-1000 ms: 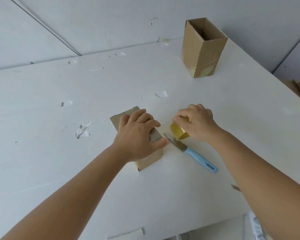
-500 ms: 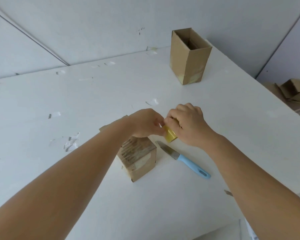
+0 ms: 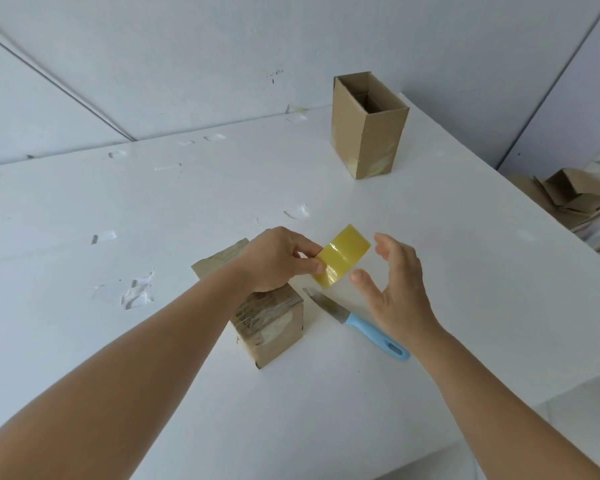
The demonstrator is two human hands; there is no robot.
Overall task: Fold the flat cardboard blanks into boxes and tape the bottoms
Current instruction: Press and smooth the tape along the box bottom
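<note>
While the left hand (image 3: pixel 274 261) pinches the tape roll (image 3: pixel 342 258) above the upturned box (image 3: pixel 271 323) on the tabletop (image 3: pixel 465 271), the right hand (image 3: pixel 395 289) hovers beside it, fingers spread, holding nothing. Light, slick, rigid roll: probably best gripped across its rim.

A white table (image 3: pixel 465 258) carries everything. Under the left hand (image 3: pixel 274 261) stands a taped cardboard box (image 3: pixel 274 327); below the right hand (image 3: pixel 400 289) lies a blue-handled knife (image 3: pixel 357 323). Far beyond both hands stands an open-topped box (image 3: pixel 368 133) (taped near its base). Left of the left hand lie white scraps (image 3: pixel 137 292).
</note>
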